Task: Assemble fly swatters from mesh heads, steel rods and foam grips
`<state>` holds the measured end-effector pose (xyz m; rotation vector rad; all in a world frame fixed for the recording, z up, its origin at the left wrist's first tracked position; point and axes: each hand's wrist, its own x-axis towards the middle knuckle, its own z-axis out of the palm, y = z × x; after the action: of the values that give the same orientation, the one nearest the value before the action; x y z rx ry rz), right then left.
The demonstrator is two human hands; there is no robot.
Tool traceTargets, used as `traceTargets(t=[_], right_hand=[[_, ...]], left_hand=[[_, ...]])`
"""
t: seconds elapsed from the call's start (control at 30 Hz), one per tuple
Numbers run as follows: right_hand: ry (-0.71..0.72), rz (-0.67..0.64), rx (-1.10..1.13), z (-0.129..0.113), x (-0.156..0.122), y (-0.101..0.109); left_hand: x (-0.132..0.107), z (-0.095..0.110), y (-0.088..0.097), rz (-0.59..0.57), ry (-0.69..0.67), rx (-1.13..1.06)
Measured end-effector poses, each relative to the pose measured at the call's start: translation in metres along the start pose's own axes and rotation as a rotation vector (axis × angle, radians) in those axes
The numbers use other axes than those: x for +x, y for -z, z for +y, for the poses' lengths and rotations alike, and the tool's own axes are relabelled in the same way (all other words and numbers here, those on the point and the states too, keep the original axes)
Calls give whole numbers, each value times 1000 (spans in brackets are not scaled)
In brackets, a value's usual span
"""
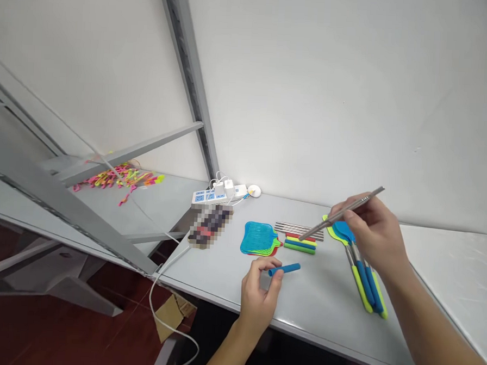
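Observation:
My left hand [261,292] pinches one end of a blue handle sleeve [285,269] above the near part of the table. Raised to the right, my right hand [370,224] grips a thin silver metal rod [335,215], which slants down to the left. The rod and the sleeve are apart. Beyond my left hand lie stacked fly swatter heads [259,238], blue on top with green and red below. Beside them are coloured handle sleeves [299,248] and a row of metal rods [282,227]. Several assembled fly swatters [363,278] lie under my right forearm, partly hidden.
A white power strip [202,196] with plugs and cables stands by the wall, near a pixelated dark object [212,225]. Grey metal posts [192,76] rise at the left. Behind them, pink and yellow pieces [121,176] lie on another surface. A white cable [151,297] hangs over the table edge.

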<state>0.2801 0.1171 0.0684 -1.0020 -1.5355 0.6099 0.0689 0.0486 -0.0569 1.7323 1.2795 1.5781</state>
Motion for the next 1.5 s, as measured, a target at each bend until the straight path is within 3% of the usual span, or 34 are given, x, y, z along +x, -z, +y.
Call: traceTargets(t=[0.13,0.3,0.53,0.7,0.77,0.83,1.0,1.17,1.33,1.5], right_hand=[[-100,-4,179,-11,-26,-37],[-76,-34,123,-17,-35,-69],[-82,-70,40,-22,-37,-83],[-157,-341,-25,-29,-33,-85],[-200,-337,8,-29,-34,-86],[-248,-224,106,-28,-37,-88],[-327,18,496,-17,-47,-96],[-325,169,411,10,-50,-97],[-306,115,255,31,-48,-90],[-321,-22,215,35,-41,-86]], left_hand=[[-1,-7,7,75,41,-113],[3,-23,17,73,36,-103],[26,-26,42,-59,-79,-82],[51,-11,52,-207,-123,-120],[57,-6,50,-253,-105,-140],[58,-3,42,-294,-61,-166],[49,-3,2,-411,11,-237],[39,-3,-26,-455,76,-283],[28,-18,-22,-313,117,-355],[22,-31,-16,-332,212,-300]])
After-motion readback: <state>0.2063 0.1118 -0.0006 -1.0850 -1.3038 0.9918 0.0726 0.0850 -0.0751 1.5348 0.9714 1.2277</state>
